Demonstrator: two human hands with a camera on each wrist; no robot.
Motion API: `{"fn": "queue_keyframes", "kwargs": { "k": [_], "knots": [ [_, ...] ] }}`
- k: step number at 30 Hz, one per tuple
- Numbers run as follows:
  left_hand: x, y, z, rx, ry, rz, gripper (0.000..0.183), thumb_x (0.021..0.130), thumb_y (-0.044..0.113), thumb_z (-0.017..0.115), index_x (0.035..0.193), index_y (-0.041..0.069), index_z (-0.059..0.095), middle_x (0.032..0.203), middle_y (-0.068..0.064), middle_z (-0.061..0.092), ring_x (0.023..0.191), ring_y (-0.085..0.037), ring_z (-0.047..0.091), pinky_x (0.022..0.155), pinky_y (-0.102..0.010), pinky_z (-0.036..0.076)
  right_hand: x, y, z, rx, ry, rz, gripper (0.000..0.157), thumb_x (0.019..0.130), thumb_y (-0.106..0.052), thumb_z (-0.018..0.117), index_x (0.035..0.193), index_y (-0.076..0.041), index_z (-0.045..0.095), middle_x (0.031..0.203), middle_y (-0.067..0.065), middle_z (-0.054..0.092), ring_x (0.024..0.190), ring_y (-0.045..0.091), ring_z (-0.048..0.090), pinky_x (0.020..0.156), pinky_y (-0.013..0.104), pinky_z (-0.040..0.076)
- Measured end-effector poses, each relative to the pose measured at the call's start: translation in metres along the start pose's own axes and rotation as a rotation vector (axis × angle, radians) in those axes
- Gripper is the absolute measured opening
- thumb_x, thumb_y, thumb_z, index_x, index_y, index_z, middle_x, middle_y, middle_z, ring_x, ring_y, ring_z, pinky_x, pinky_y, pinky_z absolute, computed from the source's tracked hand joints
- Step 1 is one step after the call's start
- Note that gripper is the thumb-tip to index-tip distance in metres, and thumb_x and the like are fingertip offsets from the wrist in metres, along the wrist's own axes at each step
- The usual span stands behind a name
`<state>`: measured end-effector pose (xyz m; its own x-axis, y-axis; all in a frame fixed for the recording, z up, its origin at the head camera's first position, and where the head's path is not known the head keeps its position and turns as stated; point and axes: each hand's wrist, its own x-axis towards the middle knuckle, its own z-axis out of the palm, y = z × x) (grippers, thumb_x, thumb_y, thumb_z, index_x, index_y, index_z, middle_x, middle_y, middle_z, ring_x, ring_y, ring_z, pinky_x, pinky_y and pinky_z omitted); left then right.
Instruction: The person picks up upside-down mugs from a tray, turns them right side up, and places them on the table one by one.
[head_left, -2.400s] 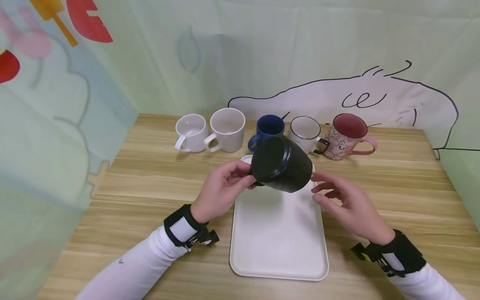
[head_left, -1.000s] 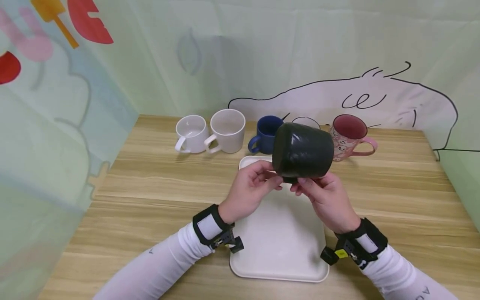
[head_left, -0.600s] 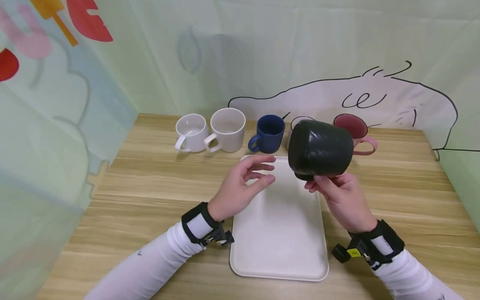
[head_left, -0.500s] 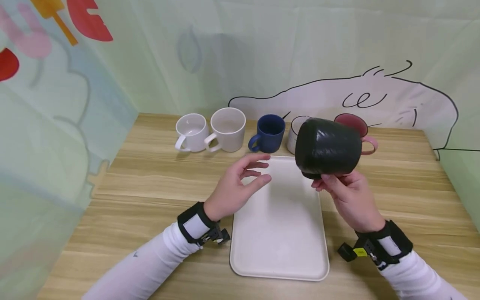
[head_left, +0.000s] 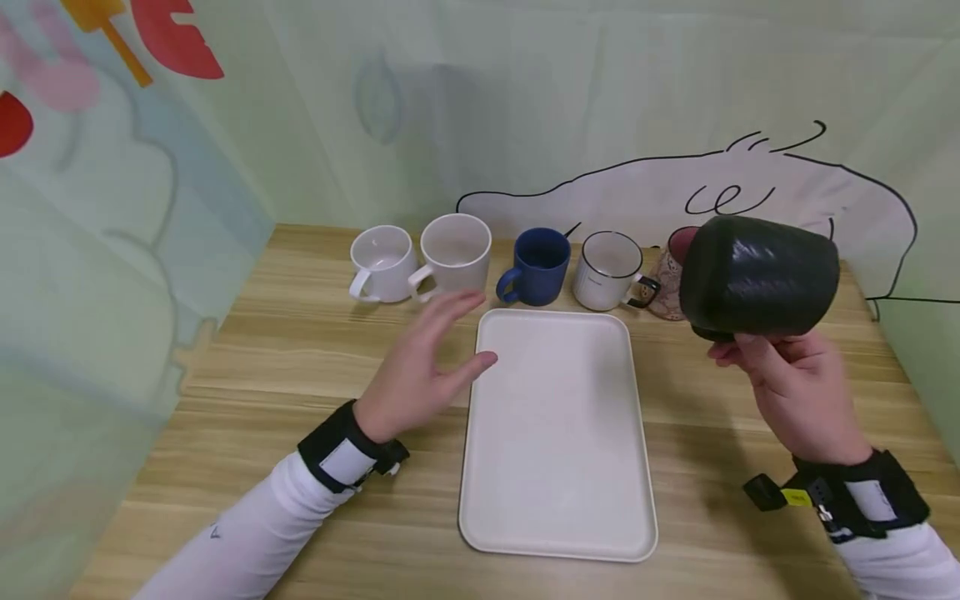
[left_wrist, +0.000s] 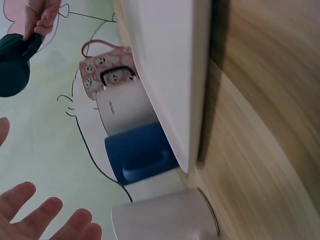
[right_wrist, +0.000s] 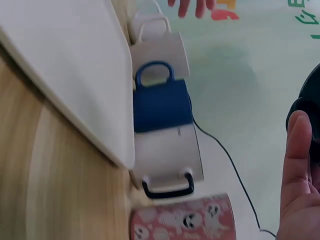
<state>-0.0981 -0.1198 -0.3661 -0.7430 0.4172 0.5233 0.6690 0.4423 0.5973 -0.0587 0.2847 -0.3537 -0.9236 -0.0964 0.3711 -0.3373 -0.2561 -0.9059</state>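
Observation:
My right hand [head_left: 806, 392] holds a black mug [head_left: 757, 275] by its handle, up in the air over the right side of the table. The mug lies tipped on its side, its base toward the left and its mouth out of sight. In the left wrist view the same dark mug [left_wrist: 14, 67] hangs from the fingers. My left hand [head_left: 420, 371] is raised just left of the tray, thumb and fingers spread, holding nothing. Between the hands lies a white rectangular tray [head_left: 558, 442].
Along the back wall stand a white mug [head_left: 384, 265], a larger off-white mug [head_left: 456, 258], a blue mug [head_left: 536, 271], a white mug with a black handle [head_left: 609, 271] and a pink patterned mug [head_left: 667, 283], partly behind the black one. Printed cloth forms the walls.
The black mug went from my left hand to both hands, then to the right hand alone. My right hand carried it rightward and slightly up; my left hand let go and drew back left.

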Motion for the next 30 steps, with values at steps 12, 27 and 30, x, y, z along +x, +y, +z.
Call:
{"fn": "queue_keyframes", "kwargs": {
  "k": [12,27,30],
  "knots": [
    [-0.016,-0.016,-0.031,0.271,0.014,0.039,0.072,0.084,0.037,0.077,0.144,0.007,0.051,0.149,-0.013,0.043,0.137,-0.032,0.039,0.112,-0.046,0.031,-0.002,-0.020,-0.045,-0.256,0.202,-0.006,0.034,0.099,0.006,0.051,0.130,0.017,0.052,0.113,0.015,0.067,0.086,0.020,0.065,0.083,0.022,0.053],
    [-0.037,-0.033,-0.052,0.498,-0.057,0.041,0.085,0.081,0.054,0.072,0.149,0.011,0.046,0.151,-0.014,0.040,0.135,-0.038,0.038,0.106,-0.057,0.032,0.003,-0.021,-0.096,-0.563,0.354,0.022,0.035,0.101,-0.010,0.054,0.132,0.006,0.059,0.118,0.003,0.069,0.083,0.009,0.066,0.079,0.012,0.050],
    [-0.041,-0.034,-0.052,0.535,-0.091,0.005,0.088,0.082,0.059,0.069,0.153,0.016,0.041,0.154,-0.012,0.037,0.137,-0.038,0.035,0.104,-0.061,0.033,0.005,-0.019,-0.103,-0.640,0.367,0.032,0.036,0.102,-0.012,0.052,0.133,0.004,0.059,0.119,0.001,0.068,0.083,0.006,0.066,0.079,0.011,0.050]
  ]
}}
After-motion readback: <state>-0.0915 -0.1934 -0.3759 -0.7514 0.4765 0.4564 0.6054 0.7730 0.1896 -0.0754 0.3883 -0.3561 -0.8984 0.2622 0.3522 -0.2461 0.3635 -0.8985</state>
